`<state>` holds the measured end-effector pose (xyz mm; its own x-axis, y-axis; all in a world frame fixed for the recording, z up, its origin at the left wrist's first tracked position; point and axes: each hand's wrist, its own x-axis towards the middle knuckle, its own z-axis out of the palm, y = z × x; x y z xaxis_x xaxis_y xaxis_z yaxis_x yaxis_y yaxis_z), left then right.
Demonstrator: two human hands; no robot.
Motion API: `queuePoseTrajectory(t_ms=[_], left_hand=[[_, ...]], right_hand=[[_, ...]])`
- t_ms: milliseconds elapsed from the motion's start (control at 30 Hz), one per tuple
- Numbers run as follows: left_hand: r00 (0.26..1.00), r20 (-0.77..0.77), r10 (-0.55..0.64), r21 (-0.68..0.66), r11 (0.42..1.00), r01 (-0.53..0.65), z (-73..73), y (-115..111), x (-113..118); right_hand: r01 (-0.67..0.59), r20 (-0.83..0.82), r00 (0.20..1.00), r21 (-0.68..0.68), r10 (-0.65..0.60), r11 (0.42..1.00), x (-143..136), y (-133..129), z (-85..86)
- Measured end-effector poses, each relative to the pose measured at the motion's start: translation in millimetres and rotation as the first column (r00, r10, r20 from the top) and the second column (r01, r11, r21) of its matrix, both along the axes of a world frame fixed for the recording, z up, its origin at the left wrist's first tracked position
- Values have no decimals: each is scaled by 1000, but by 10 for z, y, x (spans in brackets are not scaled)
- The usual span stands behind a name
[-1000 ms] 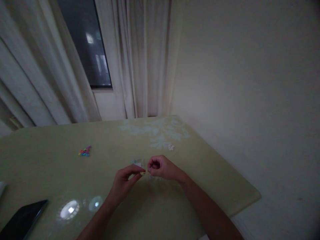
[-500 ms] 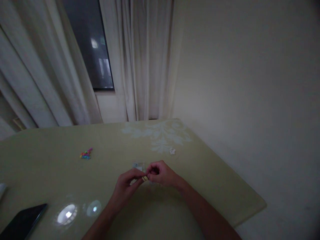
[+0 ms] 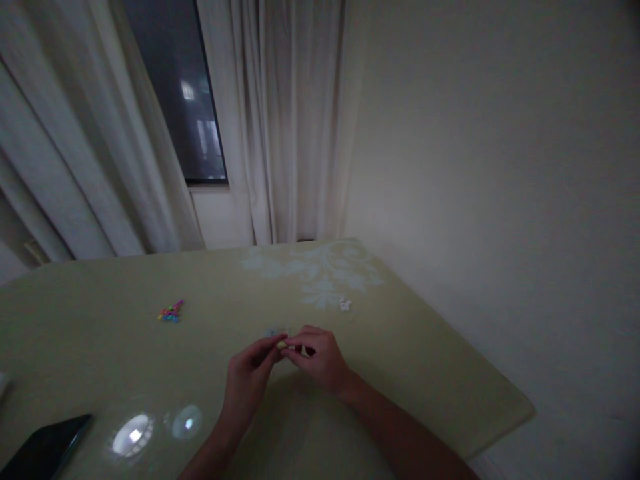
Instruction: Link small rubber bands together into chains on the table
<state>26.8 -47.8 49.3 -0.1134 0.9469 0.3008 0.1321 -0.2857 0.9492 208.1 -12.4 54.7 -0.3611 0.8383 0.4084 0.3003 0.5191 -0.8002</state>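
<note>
Both hands meet above the table near its middle. My left hand (image 3: 253, 367) pinches a small yellowish piece (image 3: 281, 345) between thumb and fingertips. From the right, my right hand (image 3: 317, 357) closes its thumb and fingers on the same piece, whose far side is covered by fingertips. Just behind the hands lies a small clear item (image 3: 271, 331), partly hidden. A small white object (image 3: 345, 305) rests on the table farther back to the right. To the left is a little pile of colourful pieces (image 3: 171, 312).
The table (image 3: 100, 347) has a pale green cover with a white leaf pattern. A dark flat device (image 3: 47, 447) lies at the lower left, with a white object (image 3: 3, 383) at the left edge. Curtains and a wall stand behind.
The hands have shifted slightly left, and the yellowish piece has moved up and left with them. My left hand is more upright, and the fingers cover more of the clear item.
</note>
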Motion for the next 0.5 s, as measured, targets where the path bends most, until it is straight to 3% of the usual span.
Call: queuePoseTrajectory(t_ms=[133, 233, 333, 433, 500], left_hand=[[999, -38, 13, -18, 1000, -13, -87, 9, 51], [998, -58, -16, -34, 999, 14, -124, 32, 66], [996, -92, -2, -17, 1000, 0, -127, 99, -34], [953, -280, 119, 14, 993, -120, -140, 206, -255], [904, -409, 123, 44, 992, -115, -179, 274, -400]], right_hand=[[31, 126, 991, 118, -46, 992, -25, -25, -41], [32, 97, 994, 231, -56, 972, -21, -27, -34], [92, 90, 989, 249, -118, 964, 28, 22, -11], [166, 194, 959, 213, -208, 963, 94, 139, 49], [165, 342, 913, 186, -221, 969, 107, 239, 122]])
